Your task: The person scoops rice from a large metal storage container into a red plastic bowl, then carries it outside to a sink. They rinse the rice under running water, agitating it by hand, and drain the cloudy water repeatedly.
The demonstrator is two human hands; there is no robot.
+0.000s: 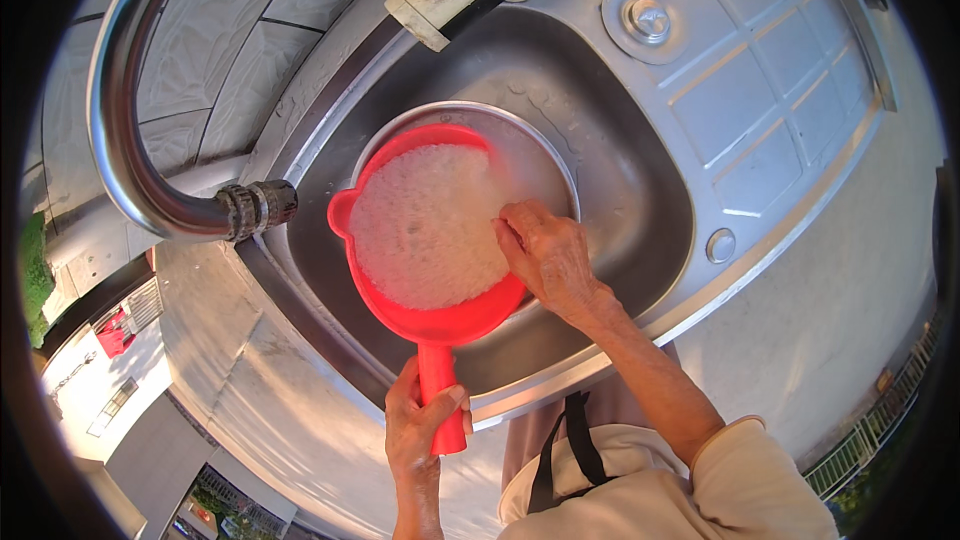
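Observation:
A red plastic strainer [440, 324] with a straight handle is tilted over a round metal bowl [540, 165] in the sink. White grains that look like rice [425, 225] fill much of the strainer. My left hand [425, 422] is wrapped round its handle, the thumb lying across it. At the strainer's right side is my right hand [555, 255], its fingers curled and drawn together near the grains. Whatever sits between those fingertips is hidden. The strainer's upper right edge looks blurred, and its body covers most of the bowl.
The steel sink basin [640, 210] surrounds the bowl. A curved metal faucet spout [130, 160] arches at the left, its tip near the basin's edge. To the right lies a ribbed drainboard [735, 105] with a metal drain stopper [648, 22]. A tiled wall [245, 60] stands behind.

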